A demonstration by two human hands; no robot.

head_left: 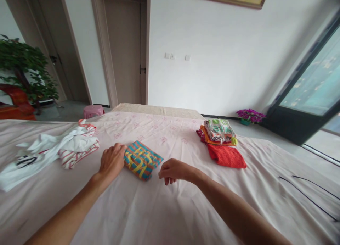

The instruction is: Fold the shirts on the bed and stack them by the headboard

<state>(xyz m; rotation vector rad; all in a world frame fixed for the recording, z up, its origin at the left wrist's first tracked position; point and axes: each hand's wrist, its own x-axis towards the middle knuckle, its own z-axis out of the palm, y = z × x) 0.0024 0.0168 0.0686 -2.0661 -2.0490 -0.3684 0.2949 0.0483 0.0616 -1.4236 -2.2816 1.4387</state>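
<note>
A folded garment (pixel 142 160) with blue and orange stripes and yellow lettering lies flat on the light sheet in front of me. My left hand (pixel 113 158) is at its left edge, fingers bent down and closed on the cloth there; the fingertips are partly hidden. Just beyond the garment's right corner hovers my right hand (pixel 174 170), its fingers curled in, with nothing visible in them. Farther right stands a stack of folded clothes (pixel 219 131), and a red folded garment (pixel 227 156) lies against its near side.
Loose white clothing (pixel 37 156) and a red-and-white striped garment (pixel 79 147) lie rumpled on the left of the sheet (pixel 159 216). Dark cords (pixel 308 195) cross the right side. Beyond are a pink stool (pixel 94 111), a potted plant (pixel 23 67) and purple flowers (pixel 250 115).
</note>
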